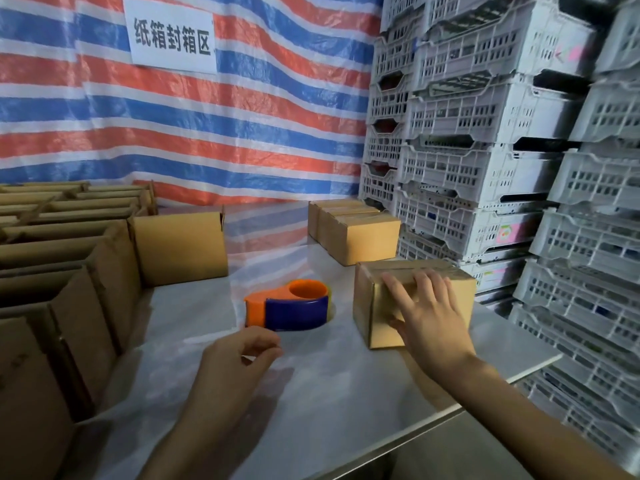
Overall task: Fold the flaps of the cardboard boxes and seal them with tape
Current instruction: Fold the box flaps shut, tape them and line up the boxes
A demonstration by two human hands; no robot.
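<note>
**Small carton taped shut at the sealing bench**

A small cardboard box (363, 303), flaps down and a glossy strip of tape along its top seam, stands on the right side of the bench (346, 393). The person's right hand (427, 317) lies spread against its near face, fingertips reaching over the top edge and thumb low on the front; the fingers look fairly straight, more a press than a clamp.

The box looks light and stiff, a corrugated shell that should keep its shape under a firm palm. Its walls would probably dent if squeezed mid-panel, and the taped top is likely slick. The surest hold appears to be across two opposite faces near the corners, or from beneath, not on the tape.

The left hand (239, 355) hovers just in front of an orange and blue tape dispenser (294, 310), fingers loosely curled, apparently holding nothing. The dispenser sits on the bench just left of the box, not touching it.

Behind the box stands a row of sealed cartons (360, 237). On the left, open cartons (69, 271) wait in ranks, one (180, 247) standing upright at their inner corner. White plastic crates (485, 133) are stacked high on the right, and a striped tarpaulin (242, 116) with a printed sign (171, 36) hangs behind.
</note>
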